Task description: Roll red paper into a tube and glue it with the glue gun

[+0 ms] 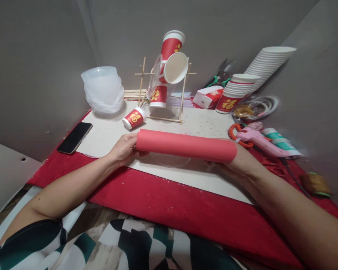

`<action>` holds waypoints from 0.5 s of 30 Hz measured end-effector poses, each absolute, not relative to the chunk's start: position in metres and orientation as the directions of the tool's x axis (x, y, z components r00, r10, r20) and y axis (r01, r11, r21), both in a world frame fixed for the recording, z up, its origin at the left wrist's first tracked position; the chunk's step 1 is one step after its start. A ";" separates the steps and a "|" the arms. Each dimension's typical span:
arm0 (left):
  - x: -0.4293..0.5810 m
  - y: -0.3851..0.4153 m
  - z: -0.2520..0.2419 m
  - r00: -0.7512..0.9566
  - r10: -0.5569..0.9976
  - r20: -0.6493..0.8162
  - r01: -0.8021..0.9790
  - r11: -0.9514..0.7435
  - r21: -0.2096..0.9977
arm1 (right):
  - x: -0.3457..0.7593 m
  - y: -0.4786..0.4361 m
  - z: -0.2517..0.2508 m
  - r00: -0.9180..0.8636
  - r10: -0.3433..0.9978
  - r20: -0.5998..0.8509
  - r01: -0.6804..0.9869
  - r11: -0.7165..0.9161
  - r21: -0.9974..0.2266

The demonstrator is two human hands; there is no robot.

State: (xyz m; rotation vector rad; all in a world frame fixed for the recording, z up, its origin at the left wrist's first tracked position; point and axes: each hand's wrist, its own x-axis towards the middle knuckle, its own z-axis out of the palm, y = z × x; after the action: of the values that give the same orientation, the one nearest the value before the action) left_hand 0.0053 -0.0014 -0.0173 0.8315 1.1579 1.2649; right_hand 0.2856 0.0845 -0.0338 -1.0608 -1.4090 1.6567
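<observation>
A roll of red paper (186, 145) stretches sideways above the white board (202, 122), held up between both hands. My left hand (126, 147) is closed on its left end. Under the right end, my right hand (228, 165) supports or grips the roll, its fingers mostly hidden behind the paper. A clear plastic disc (170, 160) lies on the board just below the roll. Beyond the roll stands a frame of wooden sticks (183, 90), carrying several red and white paper cups (171, 47) joined to a clear disc. One small paper cup (134, 117) lies tilted beside the frame.
On the left are a phone (75, 138), a clear disc (100, 141) and plastic-wrapped bowls (103, 92). On the right are stacked paper cups (232, 93), a red and white box (208, 96), a pink glue gun (260, 140) and a thread spool (317, 184). Red cloth (157, 195) covers the table.
</observation>
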 end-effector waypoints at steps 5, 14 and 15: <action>0.006 -0.002 -0.016 -0.022 0.973 -0.229 -0.295 0.213 0.931 | 0.286 0.084 -0.035 -0.447 0.885 -0.131 0.018 -0.138 -0.990; 0.005 0.000 -0.015 -0.030 0.932 -0.362 -0.379 0.324 0.867 | 0.286 0.085 -0.036 -0.483 0.874 -0.058 0.019 -0.056 -0.998; 0.005 0.000 -0.014 -0.020 0.925 -0.380 -0.374 0.345 0.861 | 0.285 0.084 -0.034 -0.481 0.875 -0.053 0.020 -0.050 -0.999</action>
State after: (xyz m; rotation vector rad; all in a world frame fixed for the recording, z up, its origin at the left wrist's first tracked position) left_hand 0.0055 -0.0004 -0.0140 0.6190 1.1527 1.1457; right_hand 0.2852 0.0843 -0.0341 -0.9733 -1.5501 1.6098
